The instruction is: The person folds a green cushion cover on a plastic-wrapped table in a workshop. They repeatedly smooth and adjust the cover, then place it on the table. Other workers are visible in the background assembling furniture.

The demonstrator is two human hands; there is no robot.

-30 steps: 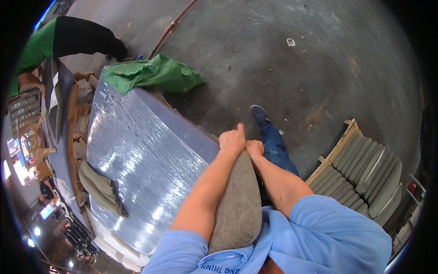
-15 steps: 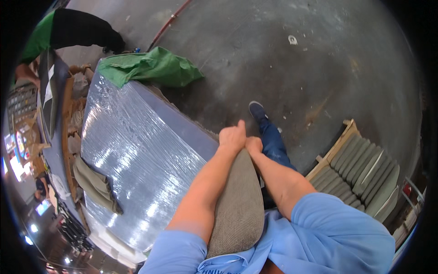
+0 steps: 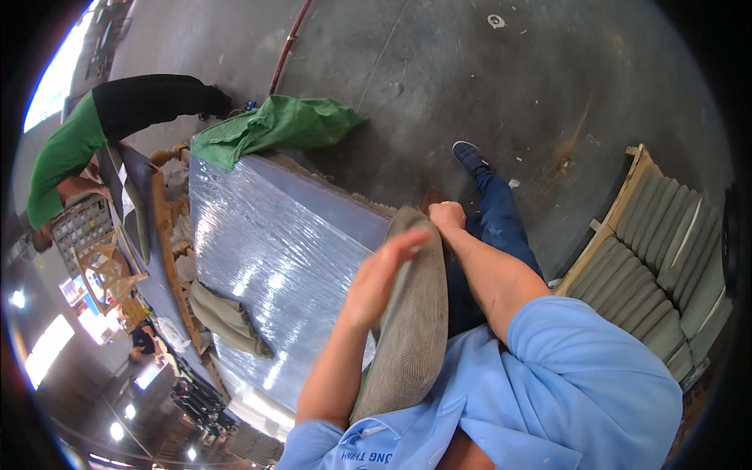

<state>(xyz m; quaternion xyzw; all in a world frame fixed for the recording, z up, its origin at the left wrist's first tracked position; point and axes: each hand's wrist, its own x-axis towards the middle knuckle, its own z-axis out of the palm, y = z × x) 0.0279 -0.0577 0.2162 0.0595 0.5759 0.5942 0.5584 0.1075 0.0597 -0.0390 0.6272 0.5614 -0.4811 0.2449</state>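
A grey-brown woven fabric cushion (image 3: 411, 337) stands on edge against my chest, stretching away from me. My left hand (image 3: 384, 270) lies along its left side near the far end, fingers stretched out and slightly blurred. At the cushion's far right edge, my right hand (image 3: 446, 218) is closed in a fist on the fabric; exactly what its fingers pinch is hidden. On my left is a table wrapped in shiny clear film (image 3: 266, 243), with a loose piece of grey-brown fabric (image 3: 227, 317) lying on it.
A green cloth sack (image 3: 282, 129) drapes over the table's far corner. Rows of similar cushions stand on a wooden pallet (image 3: 627, 196) at right. A co-worker in green and black (image 3: 149, 102) bends over another bench at far left. A red hose (image 3: 290, 47) crosses the floor.
My left hand has left the far tip, drawn back toward me and opened along the cushion's side. The right fist stays at the far end. My view has shifted, and the co-worker shows more fully.
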